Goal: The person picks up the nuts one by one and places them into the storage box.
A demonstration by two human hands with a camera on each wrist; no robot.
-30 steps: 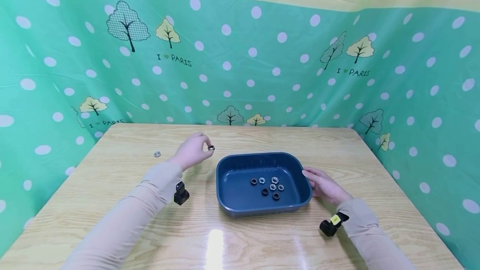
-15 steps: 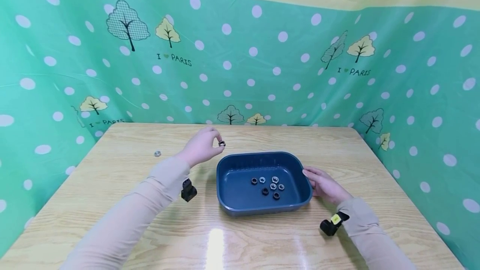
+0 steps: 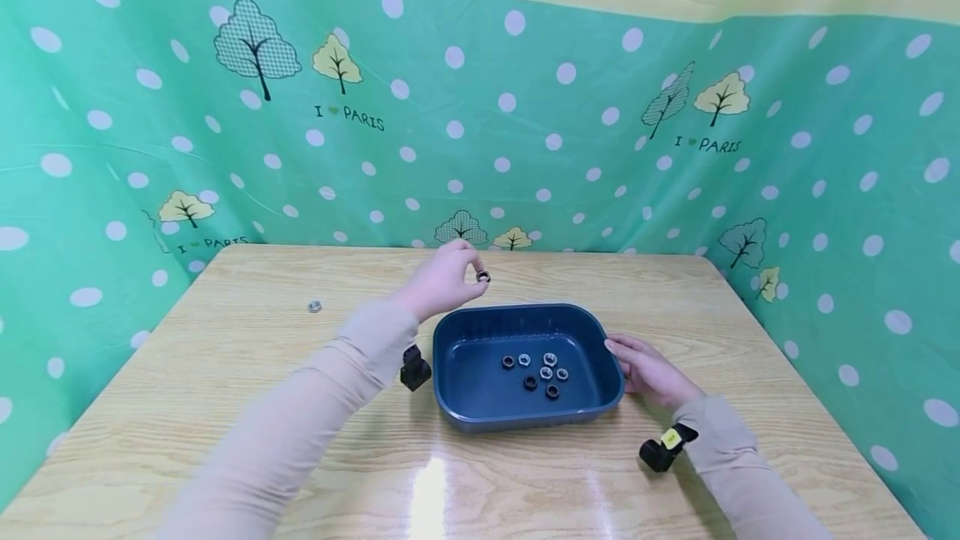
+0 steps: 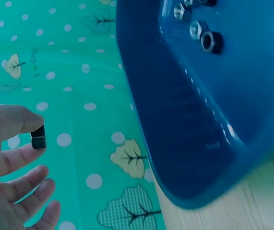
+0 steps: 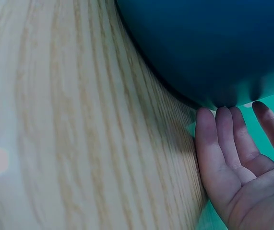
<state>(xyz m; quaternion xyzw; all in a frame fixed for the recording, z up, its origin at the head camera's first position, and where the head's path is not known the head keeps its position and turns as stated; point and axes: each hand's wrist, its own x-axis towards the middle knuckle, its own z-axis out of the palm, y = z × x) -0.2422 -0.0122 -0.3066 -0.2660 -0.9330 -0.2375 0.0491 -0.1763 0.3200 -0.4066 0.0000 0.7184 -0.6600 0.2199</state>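
My left hand [image 3: 444, 282] pinches a black hex nut [image 3: 483, 277] between thumb and index finger, above the table just behind the blue tray's back rim. In the left wrist view the nut [image 4: 39, 138] sits at the fingertips, the other fingers spread loosely below. The deep blue tray [image 3: 480, 422] holds several silver nuts [image 3: 550, 360] and black nuts [image 3: 530, 383] on its floor. My right hand [image 3: 651, 369] touches the tray's right end. In the right wrist view, fairly straight fingers [image 5: 227, 139] rest against the tray's outer wall [image 5: 199, 57].
One silver nut [image 3: 315, 307] lies on the wooden table [image 3: 360, 473] at the back left. A green dotted curtain [image 3: 480, 107] hangs behind the table and along both sides. Each wrist carries a small black camera [image 3: 415, 368].
My left hand has moved right and slightly away from me, carrying the black nut from left of the tray to behind its rim. The right hand and tray have stayed put.
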